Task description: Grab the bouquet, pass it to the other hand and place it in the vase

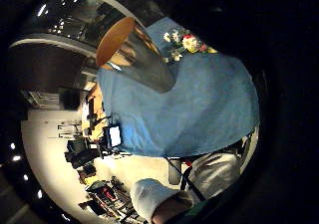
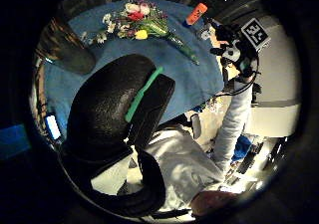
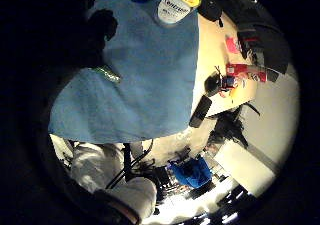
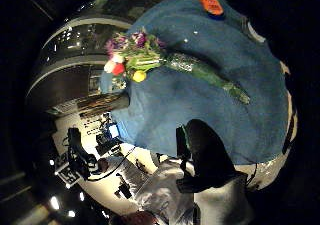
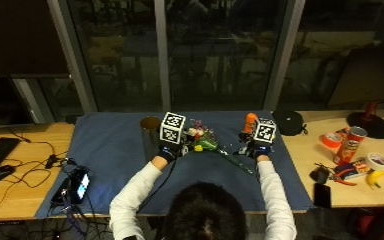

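Matt blue cloth (image 5: 119, 165) covering a smooth pale wood table (image 5: 19, 192), shiny metal vase (image 1: 142, 57) catching reflections, glossy wrap round the bouquet (image 4: 150, 60) stems, rough-textured black glove on the left hand (image 2: 107, 109)

One bouquet (image 5: 204, 141), one vase (image 5: 150, 131) (metal, standing on one blue cloth (image 5: 112, 150)), one orange bottle (image 5: 249, 122), two gloved hands.

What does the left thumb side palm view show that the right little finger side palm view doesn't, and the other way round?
Only the left thumb side view shows the bouquet lying on the cloth, the vase standing beside it, and the other gloved hand. Only the right little finger side view shows a white tub with a yellow lid and clutter on the bare wooden table. Both show the blue cloth, an orange object and the person's white sleeve.
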The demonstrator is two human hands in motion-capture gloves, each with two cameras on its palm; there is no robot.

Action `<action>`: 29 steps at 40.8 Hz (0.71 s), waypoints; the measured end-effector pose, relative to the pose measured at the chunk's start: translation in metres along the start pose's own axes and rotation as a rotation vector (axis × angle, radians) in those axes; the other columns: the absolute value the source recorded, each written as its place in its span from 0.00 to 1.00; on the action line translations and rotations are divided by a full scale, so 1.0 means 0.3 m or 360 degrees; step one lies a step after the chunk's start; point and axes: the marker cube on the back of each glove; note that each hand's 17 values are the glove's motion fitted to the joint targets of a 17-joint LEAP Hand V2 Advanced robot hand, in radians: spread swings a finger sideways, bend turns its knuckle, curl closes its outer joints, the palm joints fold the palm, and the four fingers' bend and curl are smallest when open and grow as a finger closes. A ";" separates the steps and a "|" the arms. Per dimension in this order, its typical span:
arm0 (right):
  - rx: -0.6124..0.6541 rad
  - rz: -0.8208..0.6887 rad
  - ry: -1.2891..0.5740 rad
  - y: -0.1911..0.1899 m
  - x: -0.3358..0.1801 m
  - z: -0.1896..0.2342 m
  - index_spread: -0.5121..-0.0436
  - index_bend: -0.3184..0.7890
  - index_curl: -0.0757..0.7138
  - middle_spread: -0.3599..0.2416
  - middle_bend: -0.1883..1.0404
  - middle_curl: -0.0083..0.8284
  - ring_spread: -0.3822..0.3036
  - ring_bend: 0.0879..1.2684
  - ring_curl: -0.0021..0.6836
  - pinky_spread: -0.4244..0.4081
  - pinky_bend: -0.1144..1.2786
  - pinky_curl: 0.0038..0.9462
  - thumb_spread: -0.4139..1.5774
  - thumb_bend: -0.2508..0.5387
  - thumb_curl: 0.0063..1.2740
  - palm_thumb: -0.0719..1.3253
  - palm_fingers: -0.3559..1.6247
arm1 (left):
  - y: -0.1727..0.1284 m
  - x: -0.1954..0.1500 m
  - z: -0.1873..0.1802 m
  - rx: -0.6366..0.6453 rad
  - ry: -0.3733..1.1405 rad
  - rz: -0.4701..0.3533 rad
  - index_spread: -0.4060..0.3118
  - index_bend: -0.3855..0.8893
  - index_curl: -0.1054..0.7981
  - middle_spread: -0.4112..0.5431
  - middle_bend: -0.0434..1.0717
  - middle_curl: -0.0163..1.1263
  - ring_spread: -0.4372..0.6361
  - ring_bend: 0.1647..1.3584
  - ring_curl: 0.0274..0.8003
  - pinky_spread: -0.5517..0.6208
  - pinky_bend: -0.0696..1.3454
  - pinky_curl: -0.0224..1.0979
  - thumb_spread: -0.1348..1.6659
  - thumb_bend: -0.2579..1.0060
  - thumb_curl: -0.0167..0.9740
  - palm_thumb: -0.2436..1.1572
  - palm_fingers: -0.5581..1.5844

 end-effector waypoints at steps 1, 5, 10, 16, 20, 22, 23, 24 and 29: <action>0.0056 -0.0046 0.0001 -0.006 -0.003 0.006 0.56 0.36 0.23 0.53 0.37 0.42 0.44 0.45 0.49 0.70 0.61 0.36 0.72 0.30 0.27 0.48 0.40 | -0.001 0.000 0.003 -0.0002 -0.0004 -0.0001 0.54 0.41 0.36 0.62 0.20 0.26 0.59 0.37 0.32 0.70 0.40 0.30 0.71 0.19 0.23 0.26 0.40; 0.0220 -0.0065 0.0022 -0.008 -0.009 0.027 0.57 0.37 0.24 0.53 0.38 0.43 0.44 0.44 0.49 0.70 0.60 0.36 0.72 0.29 0.28 0.49 0.40 | -0.002 -0.001 0.013 -0.0026 -0.0027 -0.0006 0.54 0.41 0.36 0.62 0.20 0.26 0.59 0.37 0.32 0.70 0.40 0.31 0.71 0.19 0.24 0.26 0.40; 0.0096 -0.0092 0.0023 -0.023 -0.015 0.096 0.58 0.37 0.25 0.52 0.38 0.44 0.44 0.43 0.50 0.70 0.59 0.36 0.72 0.30 0.29 0.50 0.41 | 0.002 0.001 0.018 -0.0038 -0.0016 0.0007 0.54 0.41 0.37 0.62 0.20 0.27 0.59 0.38 0.33 0.70 0.40 0.31 0.71 0.19 0.24 0.25 0.40; 0.0047 -0.0143 0.0047 -0.065 -0.025 0.171 0.59 0.35 0.26 0.52 0.36 0.45 0.44 0.43 0.51 0.70 0.60 0.37 0.71 0.30 0.30 0.52 0.39 | 0.001 -0.001 0.028 -0.0035 -0.0020 0.0006 0.54 0.40 0.38 0.62 0.20 0.28 0.59 0.38 0.33 0.70 0.40 0.32 0.71 0.19 0.25 0.25 0.40; 0.0059 -0.0107 0.0053 -0.090 -0.028 0.203 0.60 0.35 0.25 0.52 0.35 0.46 0.44 0.43 0.51 0.70 0.61 0.37 0.71 0.30 0.31 0.54 0.39 | 0.004 -0.002 0.032 -0.0039 -0.0020 0.0014 0.54 0.40 0.38 0.62 0.20 0.28 0.59 0.38 0.34 0.70 0.40 0.32 0.71 0.19 0.26 0.25 0.40; 0.0055 -0.0091 0.0062 -0.099 -0.028 0.216 0.61 0.35 0.25 0.52 0.35 0.46 0.44 0.43 0.52 0.70 0.61 0.37 0.71 0.30 0.32 0.55 0.39 | 0.008 -0.002 0.032 -0.0047 -0.0017 0.0012 0.53 0.40 0.39 0.62 0.20 0.28 0.59 0.38 0.34 0.70 0.40 0.32 0.71 0.19 0.26 0.25 0.40; 0.0042 -0.0084 0.0069 -0.100 -0.028 0.223 0.61 0.35 0.25 0.52 0.35 0.46 0.44 0.43 0.52 0.69 0.62 0.37 0.71 0.30 0.32 0.55 0.39 | 0.009 -0.003 0.032 -0.0047 -0.0014 0.0012 0.53 0.40 0.39 0.62 0.20 0.28 0.59 0.38 0.34 0.70 0.40 0.32 0.71 0.19 0.26 0.25 0.39; 0.0024 -0.0080 0.0076 -0.100 -0.028 0.232 0.62 0.35 0.25 0.52 0.35 0.46 0.44 0.43 0.52 0.69 0.62 0.37 0.71 0.30 0.32 0.56 0.39 | 0.010 -0.003 0.032 -0.0045 -0.0012 0.0013 0.53 0.40 0.39 0.62 0.20 0.28 0.59 0.38 0.34 0.70 0.40 0.32 0.71 0.19 0.26 0.25 0.39; -0.0043 -0.0076 0.0109 -0.107 -0.028 0.265 0.62 0.35 0.25 0.51 0.36 0.47 0.43 0.44 0.52 0.68 0.62 0.37 0.70 0.30 0.34 0.59 0.39 | 0.012 -0.003 0.030 -0.0028 -0.0005 0.0017 0.53 0.40 0.39 0.62 0.20 0.29 0.59 0.38 0.34 0.70 0.40 0.32 0.71 0.19 0.26 0.25 0.39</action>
